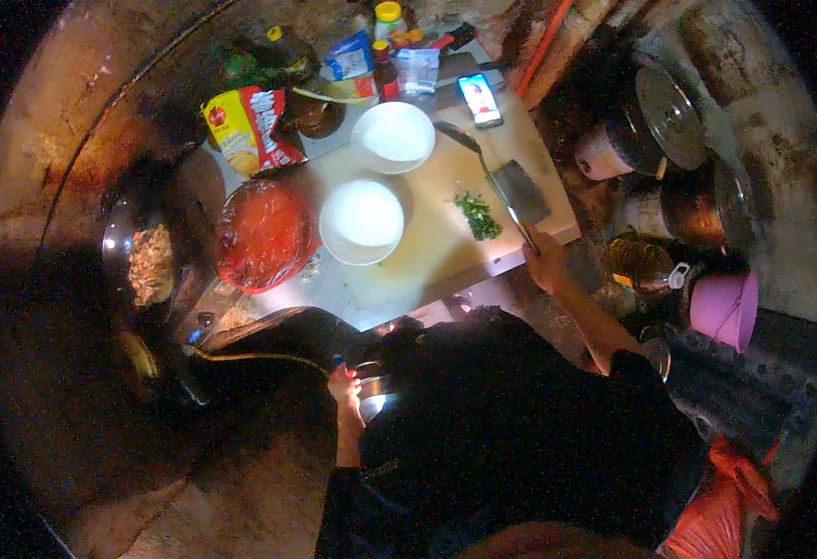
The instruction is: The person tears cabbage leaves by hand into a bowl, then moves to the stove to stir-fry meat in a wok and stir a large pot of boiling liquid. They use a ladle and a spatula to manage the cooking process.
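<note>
My right hand (548,262) grips the handle of a long metal ladle (498,185) at the front right of the table. The ladle's dark head points away from me, near a white bowl (393,140). Beside its handle lies a dark cleaver blade (520,190), and left of it a small heap of chopped greens (478,215) rests on the cutting board (426,237). Low beside my body, my left hand (344,391) is closed at the edge of a shiny metal vessel (373,398), partly hidden by my dark clothing. A second white bowl (361,222) stands nearer me.
Cooked food sits in a wok (151,265) at left. A red basin under plastic film (266,234), a seasoning bag (251,133), bottles (384,70) and a lit phone (479,101) crowd the table. Pots (604,154), an oil jug (635,262) and a pink bucket (724,311) stand at right.
</note>
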Available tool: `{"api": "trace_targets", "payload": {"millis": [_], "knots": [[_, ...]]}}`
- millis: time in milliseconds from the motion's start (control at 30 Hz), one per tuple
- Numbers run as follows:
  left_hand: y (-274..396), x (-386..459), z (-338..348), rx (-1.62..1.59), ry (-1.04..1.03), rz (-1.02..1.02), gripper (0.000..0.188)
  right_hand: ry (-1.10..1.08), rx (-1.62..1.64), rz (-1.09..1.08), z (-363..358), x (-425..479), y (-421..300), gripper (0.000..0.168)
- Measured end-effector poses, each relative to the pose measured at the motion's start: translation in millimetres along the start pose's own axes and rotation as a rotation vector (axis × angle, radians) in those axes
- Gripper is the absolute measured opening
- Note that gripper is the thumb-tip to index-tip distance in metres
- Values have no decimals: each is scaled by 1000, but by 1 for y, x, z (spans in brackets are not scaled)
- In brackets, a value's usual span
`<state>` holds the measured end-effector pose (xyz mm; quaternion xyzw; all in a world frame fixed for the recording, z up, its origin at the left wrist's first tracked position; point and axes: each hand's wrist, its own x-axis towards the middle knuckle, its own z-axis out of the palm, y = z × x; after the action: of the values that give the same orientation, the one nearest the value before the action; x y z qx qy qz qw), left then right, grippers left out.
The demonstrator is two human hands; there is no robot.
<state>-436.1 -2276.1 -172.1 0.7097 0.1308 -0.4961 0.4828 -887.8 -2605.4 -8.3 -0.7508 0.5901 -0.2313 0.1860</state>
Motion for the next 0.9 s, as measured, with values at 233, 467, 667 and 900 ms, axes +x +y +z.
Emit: {"api": "trace_targets", "payload": {"millis": [233, 467, 667, 900], "knots": [[19, -15, 8, -20, 21, -16, 20, -307, -124, 85, -19, 44, 73, 41], [-19, -32, -24, -177, -167, -83, 20, -64, -346, -403, 13, 67, 154, 49], [-54, -44, -40, -212, -230, -141, 21, -290, -389, -170, 15, 76, 155, 46], [-53, -19, -53, -226, -337, -215, 22, -13, -274, -313, -3, 87, 117, 47]]}}
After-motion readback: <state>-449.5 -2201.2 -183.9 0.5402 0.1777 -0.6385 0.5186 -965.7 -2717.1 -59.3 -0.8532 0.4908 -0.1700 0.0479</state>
